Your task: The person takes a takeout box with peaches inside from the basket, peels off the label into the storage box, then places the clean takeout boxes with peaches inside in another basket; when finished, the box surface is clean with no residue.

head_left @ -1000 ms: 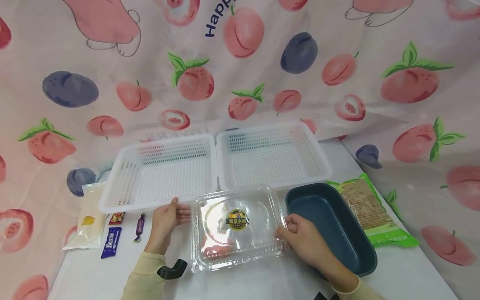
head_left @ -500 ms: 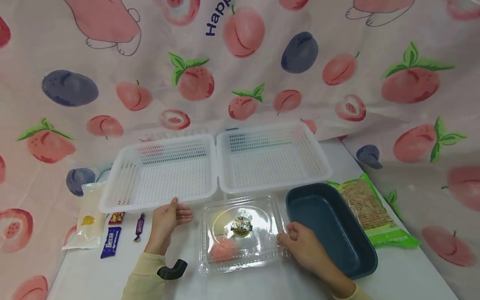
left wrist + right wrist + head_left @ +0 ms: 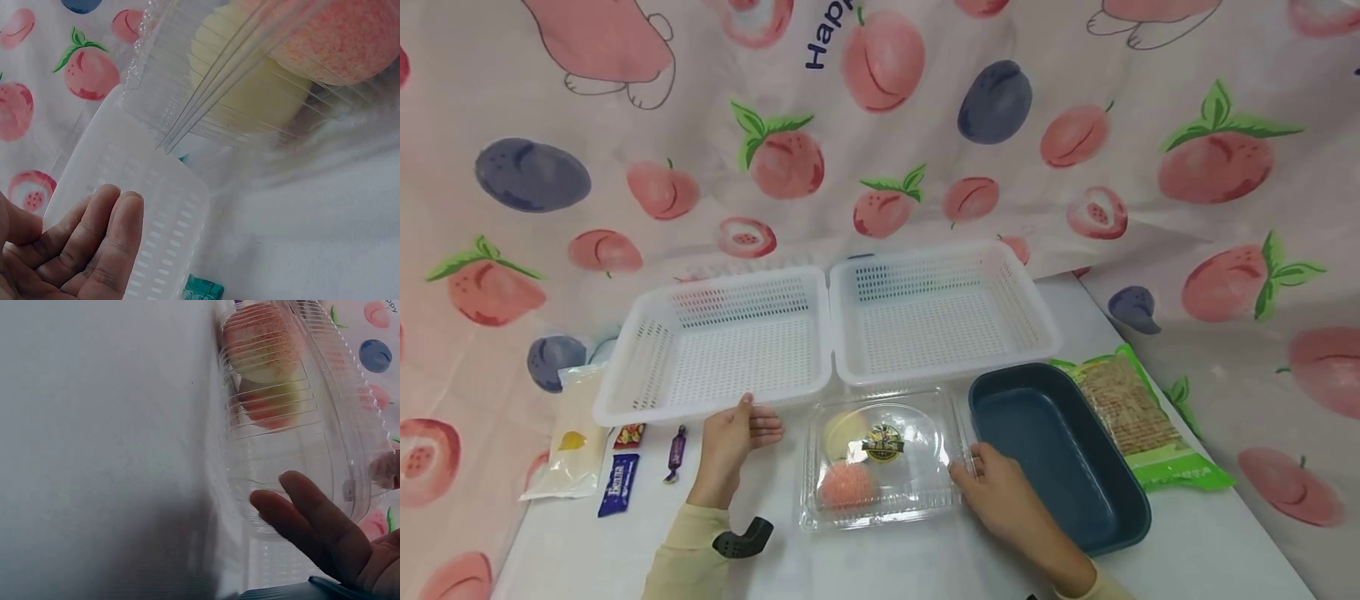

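Observation:
A clear plastic fruit box (image 3: 917, 467) with a round label on its lid rests on the table between my hands. Inside it, at the left, are a pale yellow fruit (image 3: 844, 435) and a pinkish-red fruit (image 3: 847, 486). My right hand (image 3: 1000, 492) pinches the box's right rim; in the right wrist view two more fingers (image 3: 312, 512) stretch out beside the box's side. Just left of the box, my left hand (image 3: 730, 446) stands with its fingers straight and holds nothing. Its palm side shows in the left wrist view, near a white basket (image 3: 125, 187).
Two white perforated baskets (image 3: 831, 367) stand behind the box. A dark blue basin (image 3: 1060, 458) lies right of it, beside a green food bag (image 3: 1138, 417). On the left are a clear bag (image 3: 576, 442), a blue wrapped bar (image 3: 619, 485) and a purple wrapped candy (image 3: 676, 454).
The box has shifted slightly right and settled flatter, and the fruit inside shows more clearly through the lid. My right hand has stayed at its right rim. My left hand has hardly moved.

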### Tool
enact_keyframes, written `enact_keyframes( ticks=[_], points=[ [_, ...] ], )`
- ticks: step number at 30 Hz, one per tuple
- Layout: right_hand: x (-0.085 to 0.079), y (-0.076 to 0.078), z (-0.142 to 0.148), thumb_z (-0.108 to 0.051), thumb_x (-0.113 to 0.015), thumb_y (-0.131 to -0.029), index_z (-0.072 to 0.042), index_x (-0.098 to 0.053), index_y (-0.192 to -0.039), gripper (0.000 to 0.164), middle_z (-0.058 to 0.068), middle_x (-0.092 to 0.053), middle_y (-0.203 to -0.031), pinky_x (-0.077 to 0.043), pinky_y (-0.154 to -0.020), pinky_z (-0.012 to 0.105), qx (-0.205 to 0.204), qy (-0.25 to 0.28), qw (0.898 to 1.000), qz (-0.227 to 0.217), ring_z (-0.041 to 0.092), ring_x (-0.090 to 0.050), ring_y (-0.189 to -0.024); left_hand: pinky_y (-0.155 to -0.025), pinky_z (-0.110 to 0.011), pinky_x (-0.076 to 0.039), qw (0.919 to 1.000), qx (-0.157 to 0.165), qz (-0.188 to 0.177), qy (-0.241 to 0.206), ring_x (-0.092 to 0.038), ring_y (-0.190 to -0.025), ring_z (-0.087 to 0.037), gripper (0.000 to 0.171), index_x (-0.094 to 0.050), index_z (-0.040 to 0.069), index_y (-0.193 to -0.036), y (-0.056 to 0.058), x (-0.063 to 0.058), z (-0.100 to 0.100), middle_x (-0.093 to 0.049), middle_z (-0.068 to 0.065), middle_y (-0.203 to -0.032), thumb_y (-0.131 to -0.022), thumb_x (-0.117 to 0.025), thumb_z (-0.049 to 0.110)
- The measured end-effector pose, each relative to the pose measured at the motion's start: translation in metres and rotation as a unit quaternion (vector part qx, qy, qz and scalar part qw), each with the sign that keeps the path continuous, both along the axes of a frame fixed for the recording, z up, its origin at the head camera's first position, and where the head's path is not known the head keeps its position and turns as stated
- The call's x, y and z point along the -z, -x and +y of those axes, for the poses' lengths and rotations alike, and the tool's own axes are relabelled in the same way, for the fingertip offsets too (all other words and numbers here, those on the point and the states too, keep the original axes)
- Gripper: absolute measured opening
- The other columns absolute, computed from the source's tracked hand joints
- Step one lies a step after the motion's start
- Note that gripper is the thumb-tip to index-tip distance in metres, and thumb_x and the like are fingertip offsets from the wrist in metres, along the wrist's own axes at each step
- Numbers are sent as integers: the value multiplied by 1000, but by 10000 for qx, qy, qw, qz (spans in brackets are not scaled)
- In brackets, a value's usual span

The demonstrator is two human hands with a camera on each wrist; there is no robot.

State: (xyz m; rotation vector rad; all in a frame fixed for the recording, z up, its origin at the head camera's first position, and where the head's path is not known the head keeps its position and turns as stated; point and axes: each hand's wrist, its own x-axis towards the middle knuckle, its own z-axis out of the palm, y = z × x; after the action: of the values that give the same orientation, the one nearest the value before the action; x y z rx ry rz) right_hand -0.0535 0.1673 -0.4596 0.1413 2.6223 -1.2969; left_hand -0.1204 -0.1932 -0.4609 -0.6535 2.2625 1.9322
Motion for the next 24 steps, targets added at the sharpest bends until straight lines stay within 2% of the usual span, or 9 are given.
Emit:
enact_keyframes(
  ticks=[3,7,11,17,24],
  points=[
    [-1,0,-1,-28,-64,-103,14,-55,-137,54,29,-71,-123,-59,-93,56,-216,-318,9992,127,38,-70,-115,-74,-27,-65,10000,18,-49,-5,-76,-74,-12,59,-66,-16,-116,-1,0,0,-78,-8,-87,-115,-36,35],
    [-2,0,-2,-27,-61,-105,14,-51,-142,56,33,-64,-134,-54,-101,63,-372,-474,9980,186,45,-64,-126,-73,-27,-65,10000,15,-6,-23,-76,-73,-12,59,-66,-17,-116,-1,2,0,-78,-8,-86,-116,-36,34],
    [-2,-1,-2,-24,-61,-105,12,-52,-143,53,32,-66,-132,-55,-99,62,-469,-643,9963,310,45,-66,-123,-73,-27,-65,9999,-4,78,-124,-76,-72,-12,58,-65,-18,-115,0,1,0,-77,-8,-84,-116,-35,32],
    [-4,0,-4,-25,-58,-106,17,-48,-143,57,38,-61,-136,-55,-98,63,-630,-981,9927,293,49,-64,-125,-74,-28,-65,9998,-37,56,-179,-76,-72,-12,58,-65,-18,-115,1,-1,1,-78,-7,-83,-116,-36,32],
    [-12,1,-3,-25,-62,-103,15,-47,-145,60,34,-64,-133,-54,-100,63,-556,-1058,9921,383,48,-64,-125,-74,-27,-65,9999,18,32,-151,-76,-73,-11,58,-64,-17,-117,-2,0,1,-78,-8,-86,-115,-37,34]
  ],
)
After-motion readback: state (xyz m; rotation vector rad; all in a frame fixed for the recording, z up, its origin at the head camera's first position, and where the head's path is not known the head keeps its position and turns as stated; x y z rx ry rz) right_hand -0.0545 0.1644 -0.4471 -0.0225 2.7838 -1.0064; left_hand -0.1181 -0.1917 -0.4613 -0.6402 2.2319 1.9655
